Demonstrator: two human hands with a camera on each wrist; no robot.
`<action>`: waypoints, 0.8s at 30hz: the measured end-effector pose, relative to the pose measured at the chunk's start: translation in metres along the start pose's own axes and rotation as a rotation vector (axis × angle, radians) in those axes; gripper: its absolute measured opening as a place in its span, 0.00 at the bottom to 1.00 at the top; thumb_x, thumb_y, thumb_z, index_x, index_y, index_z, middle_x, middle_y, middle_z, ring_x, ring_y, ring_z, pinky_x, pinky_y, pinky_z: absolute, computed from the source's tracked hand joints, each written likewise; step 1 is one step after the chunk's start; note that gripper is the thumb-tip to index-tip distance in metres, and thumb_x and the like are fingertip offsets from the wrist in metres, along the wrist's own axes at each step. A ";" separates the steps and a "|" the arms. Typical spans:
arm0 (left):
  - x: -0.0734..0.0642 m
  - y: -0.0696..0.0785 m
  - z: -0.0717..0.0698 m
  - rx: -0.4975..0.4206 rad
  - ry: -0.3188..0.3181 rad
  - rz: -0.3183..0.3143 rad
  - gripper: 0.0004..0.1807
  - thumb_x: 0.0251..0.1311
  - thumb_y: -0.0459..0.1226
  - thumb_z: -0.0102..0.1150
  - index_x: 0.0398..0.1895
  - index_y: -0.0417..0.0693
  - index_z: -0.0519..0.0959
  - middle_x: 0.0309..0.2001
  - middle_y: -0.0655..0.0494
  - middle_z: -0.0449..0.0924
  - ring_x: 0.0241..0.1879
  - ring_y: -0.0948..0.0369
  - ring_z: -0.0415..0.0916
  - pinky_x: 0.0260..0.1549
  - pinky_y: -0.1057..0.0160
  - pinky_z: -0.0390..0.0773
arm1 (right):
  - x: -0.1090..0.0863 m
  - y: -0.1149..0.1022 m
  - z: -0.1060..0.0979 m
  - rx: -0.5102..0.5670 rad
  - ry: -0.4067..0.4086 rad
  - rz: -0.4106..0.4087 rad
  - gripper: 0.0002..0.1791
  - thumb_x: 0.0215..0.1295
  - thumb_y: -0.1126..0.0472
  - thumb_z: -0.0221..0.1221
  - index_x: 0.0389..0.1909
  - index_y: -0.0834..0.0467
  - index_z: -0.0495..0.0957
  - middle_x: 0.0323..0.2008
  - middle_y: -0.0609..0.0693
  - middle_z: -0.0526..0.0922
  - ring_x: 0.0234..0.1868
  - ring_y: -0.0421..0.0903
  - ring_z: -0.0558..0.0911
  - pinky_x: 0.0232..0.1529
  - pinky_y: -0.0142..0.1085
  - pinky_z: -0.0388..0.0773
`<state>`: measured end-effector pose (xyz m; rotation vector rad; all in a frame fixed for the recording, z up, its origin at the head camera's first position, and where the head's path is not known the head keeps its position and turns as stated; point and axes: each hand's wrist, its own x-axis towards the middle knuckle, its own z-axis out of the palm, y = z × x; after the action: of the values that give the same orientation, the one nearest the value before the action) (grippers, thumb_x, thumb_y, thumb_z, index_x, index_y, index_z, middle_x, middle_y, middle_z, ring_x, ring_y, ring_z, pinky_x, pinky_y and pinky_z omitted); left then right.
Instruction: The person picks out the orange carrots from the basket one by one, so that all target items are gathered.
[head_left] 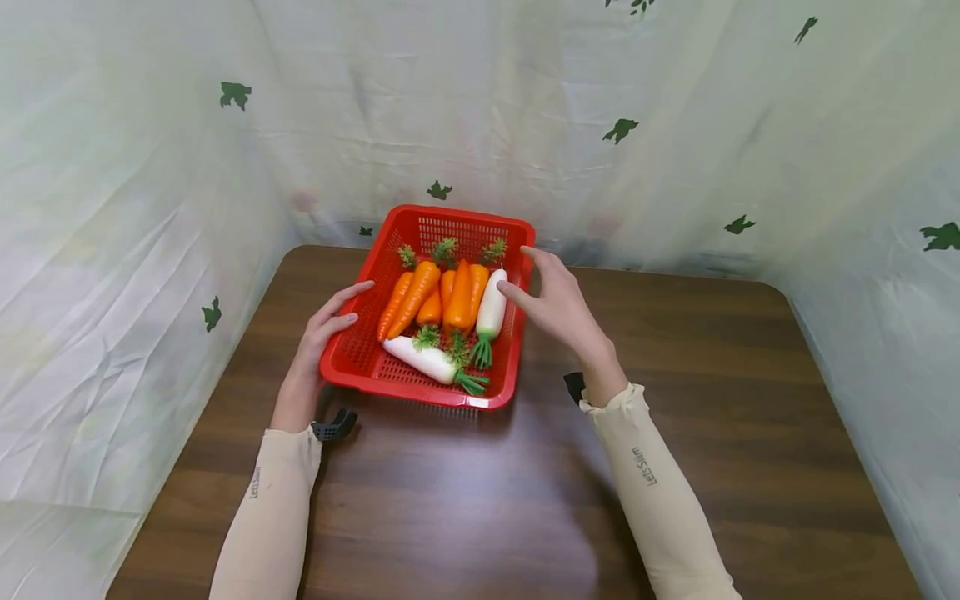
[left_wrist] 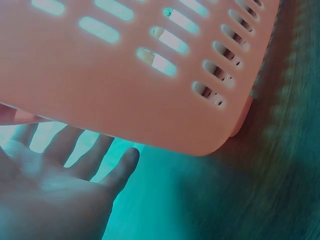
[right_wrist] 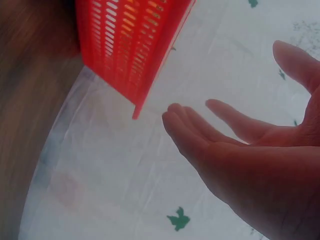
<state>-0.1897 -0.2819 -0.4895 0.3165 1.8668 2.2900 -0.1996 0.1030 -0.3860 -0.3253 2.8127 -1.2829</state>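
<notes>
A red plastic basket (head_left: 360, 382) stands toward the back of the wooden table. Inside it lie several orange carrots (head_left: 417, 296) with leafy green tops. Two white radishes with green stems are in there too: one radish (head_left: 492, 307) along the right side, the other radish (head_left: 420, 358) across the front. My left hand (head_left: 318, 337) is at the basket's left rim, fingers spread and mostly straight, fingertips right at the edge. By the right rim, my right hand (head_left: 562, 304) hovers with thumb and fingers apart; the right wrist view shows its palm holding nothing.
The brown wooden table (head_left: 690, 367) reaches out on both sides and in front of the basket. Pale curtains (head_left: 495, 108) with green leaf shapes hang behind and at both sides. Dark wrist straps (head_left: 336, 425) sit below both hands.
</notes>
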 end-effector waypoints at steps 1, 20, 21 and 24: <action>0.000 0.000 0.000 0.000 0.000 0.001 0.28 0.78 0.35 0.43 0.80 0.52 0.66 0.79 0.48 0.58 0.73 0.47 0.61 0.59 0.61 0.83 | 0.002 -0.002 0.001 -0.002 -0.009 0.015 0.45 0.71 0.40 0.63 0.81 0.56 0.61 0.79 0.55 0.65 0.78 0.54 0.65 0.77 0.55 0.66; -0.003 -0.004 0.000 0.019 0.015 -0.010 0.28 0.79 0.37 0.45 0.80 0.54 0.66 0.79 0.50 0.58 0.73 0.49 0.62 0.60 0.61 0.83 | 0.045 -0.040 0.012 0.114 -0.160 0.217 0.47 0.71 0.41 0.64 0.82 0.58 0.56 0.74 0.59 0.71 0.68 0.54 0.76 0.70 0.52 0.76; -0.003 -0.003 0.000 0.024 0.018 -0.011 0.28 0.79 0.37 0.45 0.80 0.55 0.66 0.79 0.50 0.58 0.73 0.50 0.62 0.60 0.62 0.83 | 0.048 -0.042 0.014 0.131 -0.162 0.238 0.48 0.71 0.41 0.64 0.82 0.58 0.54 0.74 0.59 0.71 0.67 0.54 0.76 0.71 0.51 0.75; -0.001 -0.002 -0.001 0.031 0.019 -0.009 0.28 0.79 0.38 0.45 0.80 0.55 0.66 0.79 0.50 0.58 0.73 0.50 0.63 0.60 0.62 0.83 | 0.059 -0.046 0.019 0.188 -0.167 0.296 0.49 0.72 0.43 0.65 0.83 0.59 0.52 0.76 0.60 0.68 0.66 0.54 0.76 0.68 0.49 0.77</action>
<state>-0.1884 -0.2826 -0.4920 0.2910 1.9111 2.2676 -0.2469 0.0478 -0.3607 -0.0058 2.4641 -1.3647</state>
